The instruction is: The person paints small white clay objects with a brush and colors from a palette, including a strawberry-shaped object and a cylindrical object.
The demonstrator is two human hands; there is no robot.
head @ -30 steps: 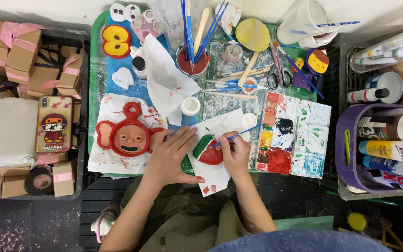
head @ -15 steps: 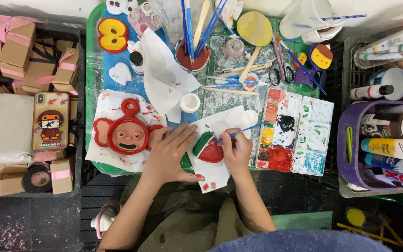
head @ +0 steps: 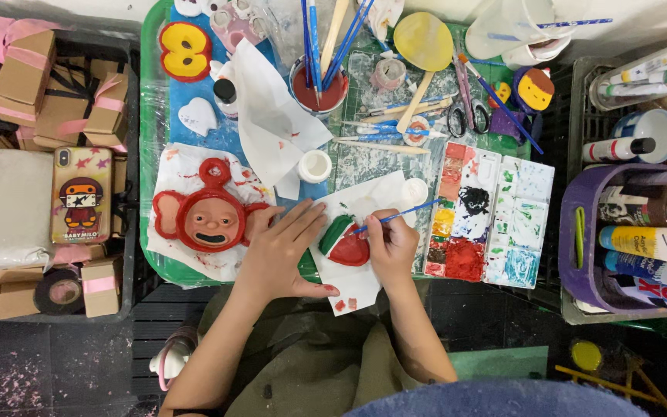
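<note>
Left hand (head: 283, 251) spread flat, gripping nothing, pinning the white paper sheet (head: 360, 282); best kept firm. Just right of it, small red-and-green clay strawberry piece (head: 343, 243) lying on that sheet. Right hand (head: 390, 245) pinched around thin blue paintbrush (head: 395, 218); light strokes, tip low.

The right hand (head: 392, 247) holds a thin blue-handled paintbrush (head: 395, 218) against a small red-and-green painted clay piece (head: 345, 243) on white paper (head: 364, 202). The left hand (head: 279, 251) presses flat beside it. A red round-eared clay face (head: 208, 218) lies left, a paint-smeared white palette (head: 496, 220) right.
</note>
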